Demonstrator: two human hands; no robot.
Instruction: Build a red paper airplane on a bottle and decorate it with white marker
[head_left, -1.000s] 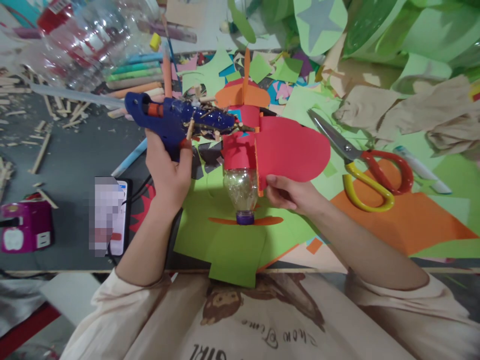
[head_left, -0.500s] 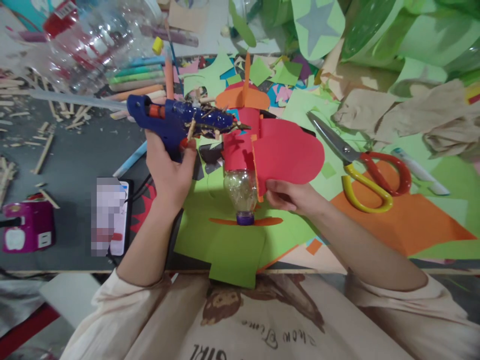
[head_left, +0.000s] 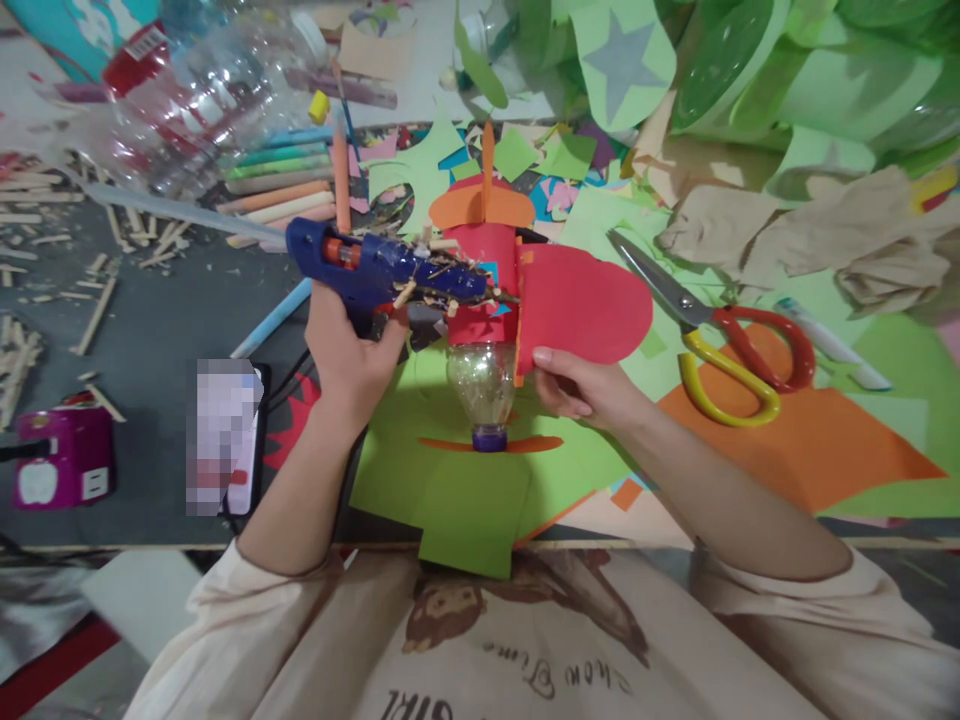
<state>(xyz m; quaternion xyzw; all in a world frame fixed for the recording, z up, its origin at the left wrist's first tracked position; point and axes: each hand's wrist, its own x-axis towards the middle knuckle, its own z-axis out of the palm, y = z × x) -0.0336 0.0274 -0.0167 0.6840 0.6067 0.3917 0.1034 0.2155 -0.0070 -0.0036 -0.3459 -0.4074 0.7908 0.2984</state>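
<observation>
A blue glue gun is gripped in my left hand, a long glue stick trailing from its back and wood bits stuck to its barrel. Its nozzle is at the seam beside the red-wrapped plastic bottle, which lies with its purple cap toward me. My right hand pinches the lower edge of a rounded red paper piece whose orange-edged side lies along the bottle. At the bottle's far end are orange paper shapes. Under the cap end runs a thin orange paper strip.
Red-and-yellow scissors lie open at right on orange paper. Crumpled brown paper is behind them. At left are a phone, a purple plug block and scattered wood sticks. Clear bottles stand at the back left.
The glue gun has moved right and toward me, its nozzle going from over the bottle to the red piece's seam. The red piece has shifted slightly, still held by my right hand.
</observation>
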